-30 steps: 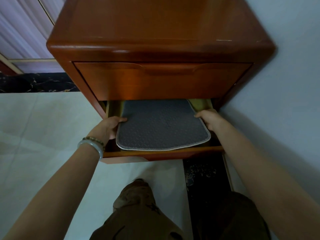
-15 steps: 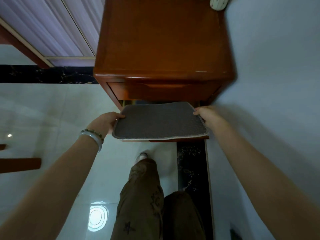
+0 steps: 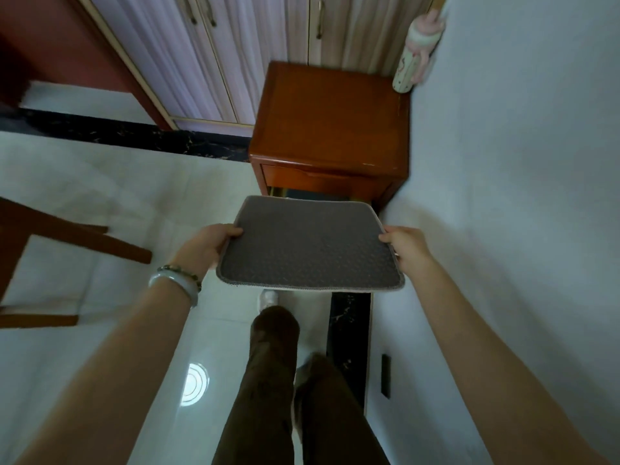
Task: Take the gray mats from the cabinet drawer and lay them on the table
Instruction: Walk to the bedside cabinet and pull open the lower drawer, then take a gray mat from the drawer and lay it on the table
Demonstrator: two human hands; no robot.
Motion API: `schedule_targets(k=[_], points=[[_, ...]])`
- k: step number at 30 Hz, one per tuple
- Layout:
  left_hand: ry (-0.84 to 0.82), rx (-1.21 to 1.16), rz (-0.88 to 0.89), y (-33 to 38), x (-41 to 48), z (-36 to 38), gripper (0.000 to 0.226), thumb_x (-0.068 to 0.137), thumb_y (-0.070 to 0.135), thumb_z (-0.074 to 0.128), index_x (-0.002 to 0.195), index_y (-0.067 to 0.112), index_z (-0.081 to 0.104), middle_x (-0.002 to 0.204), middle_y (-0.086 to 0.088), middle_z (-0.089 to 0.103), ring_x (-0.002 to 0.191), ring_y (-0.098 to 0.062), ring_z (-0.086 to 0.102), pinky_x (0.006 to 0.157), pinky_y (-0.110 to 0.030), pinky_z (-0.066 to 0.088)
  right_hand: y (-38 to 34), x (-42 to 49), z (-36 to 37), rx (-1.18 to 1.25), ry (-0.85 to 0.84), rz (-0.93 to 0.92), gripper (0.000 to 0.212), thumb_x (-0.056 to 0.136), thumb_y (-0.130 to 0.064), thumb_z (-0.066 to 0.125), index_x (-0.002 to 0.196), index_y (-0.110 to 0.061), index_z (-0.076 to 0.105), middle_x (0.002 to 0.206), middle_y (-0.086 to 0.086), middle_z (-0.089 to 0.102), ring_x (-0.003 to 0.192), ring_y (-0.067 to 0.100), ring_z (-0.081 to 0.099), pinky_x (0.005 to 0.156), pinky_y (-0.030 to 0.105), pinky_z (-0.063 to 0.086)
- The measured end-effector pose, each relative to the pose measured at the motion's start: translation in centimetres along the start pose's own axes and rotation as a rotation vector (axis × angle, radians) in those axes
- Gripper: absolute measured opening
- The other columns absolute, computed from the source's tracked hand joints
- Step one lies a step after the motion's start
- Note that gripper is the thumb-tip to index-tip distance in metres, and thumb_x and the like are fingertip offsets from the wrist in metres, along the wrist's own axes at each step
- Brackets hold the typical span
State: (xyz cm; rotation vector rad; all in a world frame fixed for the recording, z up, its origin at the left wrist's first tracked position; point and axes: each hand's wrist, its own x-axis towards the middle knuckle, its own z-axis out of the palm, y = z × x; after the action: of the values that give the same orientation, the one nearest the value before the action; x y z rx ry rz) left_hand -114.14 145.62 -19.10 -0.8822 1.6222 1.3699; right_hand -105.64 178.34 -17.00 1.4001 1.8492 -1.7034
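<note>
A gray mat (image 3: 308, 245) with a textured surface and a pale stitched border is held flat in the air in front of the wooden cabinet (image 3: 330, 119). My left hand (image 3: 209, 245) grips its left edge and my right hand (image 3: 406, 246) grips its right edge. The cabinet's lower drawer (image 3: 315, 193) stands open behind the mat, and the mat hides most of its inside. The upper drawer is closed.
A white bed or wall surface (image 3: 520, 196) runs along the right. A pale bottle (image 3: 411, 65) stands at the cabinet's back right corner. Dark wooden furniture legs (image 3: 67, 236) are at the left. Wardrobe doors (image 3: 235, 45) stand behind. My legs (image 3: 275, 380) are on the glossy white floor.
The mat has been lifted out of the open drawer and pulled away from the cabinet with both hands. My view has risen and backed off.
</note>
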Motion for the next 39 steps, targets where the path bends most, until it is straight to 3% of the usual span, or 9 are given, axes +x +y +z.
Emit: schedule_targets(k=[3, 5, 8, 11, 14, 23, 31, 39], points=[[0.039, -0.088, 0.069, -2.2, -5.0, -1.6, 0.033, 0.094, 0.012, 0.053, 0.126, 0.002, 0.055, 0.117, -0.02, 0.063, 0.089, -0.035, 0.065, 0.065, -0.045, 0.055, 0.0, -5.1, -1.1, 0.007, -0.011, -0.036, 0.032, 0.086, 0.004, 0.059, 0.118, -0.001, 0.062, 0.11, 0.014, 0.062, 0.079, 0.021, 0.059, 0.071, 0.032, 0.046], [0.056, -0.089, 0.156, -2.8, -8.4, -1.8, 0.024, 0.096, 0.009, 0.05, 0.119, 0.003, 0.057, 0.109, -0.018, 0.065, 0.088, -0.032, 0.063, 0.076, -0.046, 0.05, 0.0, -7.4, -1.4, 0.012, -0.005, -0.083, 0.033, 0.085, 0.004, 0.06, 0.117, -0.003, 0.063, 0.115, 0.016, 0.064, 0.09, 0.027, 0.063, 0.076, 0.035, 0.049], [0.041, -0.134, 0.262, -3.9, -12.8, -2.5, 0.017, 0.1, 0.008, 0.043, 0.096, 0.011, 0.058, 0.095, -0.013, 0.066, 0.083, -0.027, 0.064, 0.068, -0.039, 0.05, -0.2, -10.5, -1.4, 0.0, -0.007, -0.16, 0.033, 0.085, 0.001, 0.059, 0.116, -0.007, 0.064, 0.114, 0.015, 0.066, 0.096, 0.029, 0.064, 0.086, 0.04, 0.052], [0.02, -0.187, 0.364, -5.2, -15.9, -4.8, 0.02, 0.1, 0.01, 0.043, 0.106, 0.012, 0.062, 0.105, -0.016, 0.069, 0.086, -0.027, 0.071, 0.073, -0.041, 0.054, -0.5, -13.7, -1.0, -0.015, -0.051, -0.271, 0.031, 0.089, -0.003, 0.056, 0.118, -0.01, 0.064, 0.111, 0.009, 0.067, 0.097, 0.026, 0.065, 0.086, 0.039, 0.053], [0.076, -0.268, 0.428, -6.3, -18.7, -7.1, 0.022, 0.099, 0.008, 0.044, 0.11, 0.01, 0.064, 0.094, -0.011, 0.074, 0.081, -0.024, 0.072, 0.073, -0.039, 0.055, -1.2, -17.0, 0.1, 0.0, -0.1, -0.41, 0.029, 0.091, -0.005, 0.055, 0.116, -0.015, 0.065, 0.103, 0.0, 0.068, 0.094, 0.018, 0.066, 0.079, 0.033, 0.053], [0.136, -0.438, 0.56, -9.4, -24.0, -14.4, 0.023, 0.099, 0.01, 0.043, 0.112, 0.011, 0.062, 0.099, -0.008, 0.072, 0.082, -0.02, 0.073, 0.06, -0.029, 0.058, -2.6, -23.1, 6.6, -0.012, -0.178, -0.653, 0.033, 0.091, -0.009, 0.057, 0.12, -0.022, 0.063, 0.105, -0.009, 0.067, 0.095, 0.009, 0.064, 0.082, 0.028, 0.052], [0.216, -0.486, 0.576, -11.2, -24.5, -20.7, 0.025, 0.099, 0.013, 0.044, 0.115, 0.013, 0.063, 0.109, -0.01, 0.07, 0.094, -0.025, 0.069, 0.073, -0.036, 0.052, -3.1, -25.0, 13.6, -0.047, -0.268, -0.679, 0.03, 0.09, -0.009, 0.058, 0.112, -0.029, 0.065, 0.107, -0.004, 0.069, 0.1, 0.017, 0.065, 0.093, 0.046, 0.052], [0.259, -0.598, 0.585, -9.2, -22.6, -25.0, 0.025, 0.098, 0.013, 0.047, 0.116, 0.014, 0.064, 0.113, -0.013, 0.069, 0.101, -0.031, 0.067, 0.084, -0.045, 0.053, -6.9, -24.5, 19.3, -0.05, -0.318, -0.718, 0.03, 0.089, -0.008, 0.059, 0.111, -0.027, 0.065, 0.105, -0.004, 0.07, 0.099, 0.016, 0.066, 0.093, 0.045, 0.052]])
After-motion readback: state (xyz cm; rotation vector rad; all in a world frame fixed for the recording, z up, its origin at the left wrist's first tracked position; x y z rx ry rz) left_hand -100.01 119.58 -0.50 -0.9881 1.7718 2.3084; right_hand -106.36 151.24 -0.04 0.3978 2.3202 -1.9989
